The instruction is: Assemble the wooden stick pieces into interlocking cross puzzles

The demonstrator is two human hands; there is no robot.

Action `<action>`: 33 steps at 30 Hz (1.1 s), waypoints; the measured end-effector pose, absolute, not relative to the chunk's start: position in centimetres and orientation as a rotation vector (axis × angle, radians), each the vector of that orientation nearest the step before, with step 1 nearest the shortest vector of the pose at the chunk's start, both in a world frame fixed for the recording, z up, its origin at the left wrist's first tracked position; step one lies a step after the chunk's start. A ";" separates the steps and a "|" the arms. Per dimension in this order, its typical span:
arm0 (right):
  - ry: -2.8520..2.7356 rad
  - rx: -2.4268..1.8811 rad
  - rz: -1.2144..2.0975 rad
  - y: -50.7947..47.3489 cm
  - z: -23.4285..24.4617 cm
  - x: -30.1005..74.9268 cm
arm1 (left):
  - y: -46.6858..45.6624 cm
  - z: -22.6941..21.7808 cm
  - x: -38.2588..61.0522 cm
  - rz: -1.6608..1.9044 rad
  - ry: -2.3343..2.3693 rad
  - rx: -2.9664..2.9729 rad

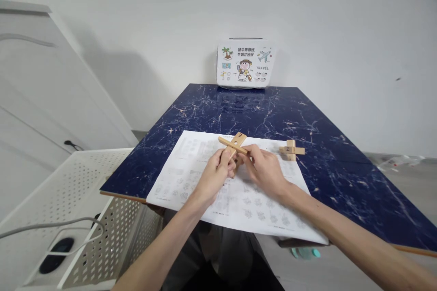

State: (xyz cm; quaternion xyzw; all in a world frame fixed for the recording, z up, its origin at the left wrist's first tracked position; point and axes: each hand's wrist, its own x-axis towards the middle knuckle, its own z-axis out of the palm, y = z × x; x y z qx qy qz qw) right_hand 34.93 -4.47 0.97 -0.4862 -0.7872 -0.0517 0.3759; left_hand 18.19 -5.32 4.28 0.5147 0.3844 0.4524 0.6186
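Observation:
Above a printed paper sheet [205, 200], both my hands hold flat wooden puzzle pieces that cross each other. My left hand [218, 168] is closed around the lower end of the wooden piece marked 3 [240, 137], which slants up to the right and has a hole in it. A second wooden bar [227, 142] lies across it. My right hand [261, 166] has its fingers closed at that bar's right end; part of the grip is hidden. To the right, two more wooden pieces [291, 150], marked 2 and 1, form a cross at the sheet's edge.
The sheet lies on a dark blue marble-patterned table [205, 109]. A white box with cartoon prints [244, 63] stands at its far end against the wall. At left is a white perforated rack [99, 232] with a cable and a black device [56, 254].

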 end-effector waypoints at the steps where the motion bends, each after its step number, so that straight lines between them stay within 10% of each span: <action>1: -2.013 -1.247 -0.150 -4.5 1.0 35.0 | -5.3 4.2 18.3 1.051 0.883 1.182; 33: -2.163 -1.066 0.135 -4.5 1.1 35.8 | -4.1 4.0 16.6 0.878 0.777 1.240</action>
